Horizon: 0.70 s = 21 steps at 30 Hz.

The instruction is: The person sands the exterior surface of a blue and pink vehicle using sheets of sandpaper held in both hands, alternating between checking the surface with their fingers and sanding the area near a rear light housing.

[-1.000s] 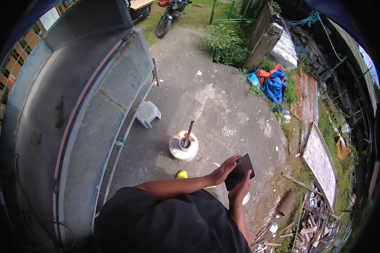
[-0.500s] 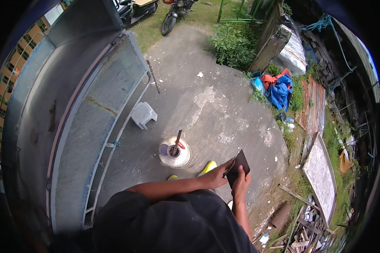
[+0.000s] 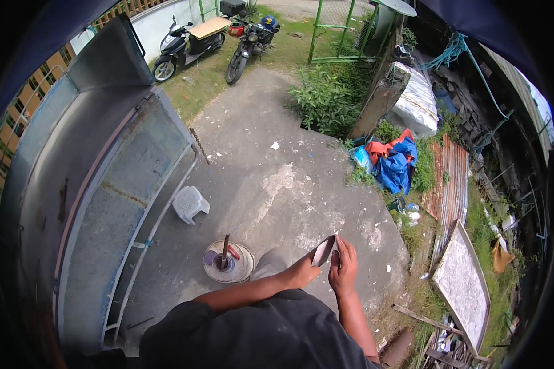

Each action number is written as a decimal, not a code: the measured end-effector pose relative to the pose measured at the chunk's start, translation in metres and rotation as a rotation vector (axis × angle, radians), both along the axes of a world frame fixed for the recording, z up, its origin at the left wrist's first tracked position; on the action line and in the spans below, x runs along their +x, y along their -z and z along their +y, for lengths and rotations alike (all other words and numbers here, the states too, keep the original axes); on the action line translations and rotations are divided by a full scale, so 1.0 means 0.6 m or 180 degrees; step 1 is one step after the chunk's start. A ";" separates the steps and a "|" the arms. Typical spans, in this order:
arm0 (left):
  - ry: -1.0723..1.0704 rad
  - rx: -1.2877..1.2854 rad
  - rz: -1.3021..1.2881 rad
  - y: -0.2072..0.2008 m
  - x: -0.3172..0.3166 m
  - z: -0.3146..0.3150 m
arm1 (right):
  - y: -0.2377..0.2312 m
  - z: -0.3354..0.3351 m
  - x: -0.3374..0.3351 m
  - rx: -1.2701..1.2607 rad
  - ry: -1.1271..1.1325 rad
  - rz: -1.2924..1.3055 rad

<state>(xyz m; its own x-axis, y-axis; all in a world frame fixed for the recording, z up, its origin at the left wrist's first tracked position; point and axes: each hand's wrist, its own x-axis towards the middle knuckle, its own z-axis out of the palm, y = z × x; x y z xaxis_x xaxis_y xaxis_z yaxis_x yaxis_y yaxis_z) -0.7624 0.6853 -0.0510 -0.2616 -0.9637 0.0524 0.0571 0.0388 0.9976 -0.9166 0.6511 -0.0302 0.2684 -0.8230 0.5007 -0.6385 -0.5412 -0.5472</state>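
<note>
Between my hands is a small sheet of sandpaper (image 3: 323,251), bent along its length, with a pale inner face and a dark outer side. My left hand (image 3: 300,273) is closed on its lower left part. My right hand (image 3: 343,264) grips the right edge, thumb toward the sheet and fingers pointing up. To the left of my hands stands a round white bucket (image 3: 245,269), its top bearing an open jar (image 3: 223,264) with a dark stick (image 3: 226,245) upright in it. A red object (image 3: 233,251) and a purple disc (image 3: 209,257) lie beside the jar.
A blue-grey metal truck body (image 3: 120,178) with a side rail runs along my left. A white plastic stool (image 3: 191,204) stands near it. To the right are a blue and orange tarp (image 3: 394,163), rusty corrugated sheet (image 3: 446,178) and a pale board (image 3: 465,283). Motorcycles (image 3: 246,46) stand far ahead.
My view has tilted up, showing more of the motorcycles. The sandpaper has turned and bent, from a flat dark face to a pale inner side. My right hand has moved up along it.
</note>
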 end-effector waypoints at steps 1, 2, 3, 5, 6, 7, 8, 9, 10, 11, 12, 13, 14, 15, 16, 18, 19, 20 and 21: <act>-0.0152 -0.0098 0.0067 0.000 -0.002 -0.007 | 0.011 -0.022 -0.006 0.0106 0.0142 -0.0167; -0.0052 0.0081 -0.0129 -0.001 0.003 -0.021 | 0.009 -0.039 -0.006 0.0211 0.0138 -0.0228; 0.0001 -0.0077 -0.0233 0.014 0.013 -0.045 | -0.016 -0.048 0.010 0.0126 -0.0279 -0.0157; 0.0216 -0.0058 -0.0505 0.049 0.032 -0.100 | -0.078 -0.039 0.042 -0.0031 -0.1040 0.0006; 0.0361 0.0104 -0.0680 0.050 0.041 -0.123 | -0.109 -0.044 0.061 -0.0095 -0.1240 0.0165; 0.0509 0.0276 -0.0867 0.053 0.052 -0.142 | -0.094 -0.069 0.066 -0.0088 -0.1036 0.0048; 0.0113 0.0082 -0.0683 0.034 0.047 -0.152 | -0.067 -0.108 0.063 -0.0118 -0.0815 -0.0038; -0.0311 -0.0125 -0.0468 0.014 0.041 -0.165 | -0.046 -0.151 0.059 -0.0164 -0.0625 -0.0101; -0.0287 0.0055 0.0217 0.001 0.042 -0.182 | -0.032 -0.191 0.059 0.0014 -0.0240 -0.0165; -0.0335 -0.0230 0.0397 0.002 0.045 -0.201 | -0.033 -0.215 0.068 0.0072 -0.0338 -0.0225; -0.0404 -0.0251 0.0394 -0.007 0.058 -0.219 | -0.031 -0.231 0.082 0.0160 -0.0425 -0.0295; -0.0474 -0.0272 0.0390 -0.014 0.075 -0.242 | -0.037 -0.251 0.100 0.0250 -0.0513 -0.0363; -0.0499 -0.0136 0.0385 0.008 0.101 -0.272 | -0.055 -0.260 0.129 0.0231 -0.0976 -0.0198; -0.0498 0.0014 0.0396 0.029 0.122 -0.303 | -0.063 -0.273 0.155 0.0287 -0.1393 0.0000; -0.0502 0.0145 0.0399 0.050 0.145 -0.338 | -0.056 -0.310 0.180 0.0249 -0.1372 -0.0042; -0.0666 0.0158 0.0216 0.049 0.178 -0.383 | -0.021 -0.403 0.223 0.0348 -0.1015 -0.0166; -0.0753 0.0003 0.0270 0.027 0.191 -0.406 | 0.001 -0.465 0.238 0.0426 -0.0700 -0.0267; -0.0860 -0.0133 0.0295 0.007 0.208 -0.423 | -0.005 -0.512 0.264 0.0907 -0.0764 -0.0768; -0.1000 -0.0224 0.0299 0.002 0.232 -0.455 | -0.011 -0.542 0.287 0.0685 -0.0942 -0.0643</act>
<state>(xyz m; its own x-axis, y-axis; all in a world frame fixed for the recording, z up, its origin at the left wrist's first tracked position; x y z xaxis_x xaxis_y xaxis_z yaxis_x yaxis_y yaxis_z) -0.6233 0.4125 -0.0523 0.0569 -0.9897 0.1317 0.1230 0.1378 0.9828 -0.7443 0.3261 -0.0238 0.4231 -0.8167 0.3924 -0.3410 -0.5448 -0.7661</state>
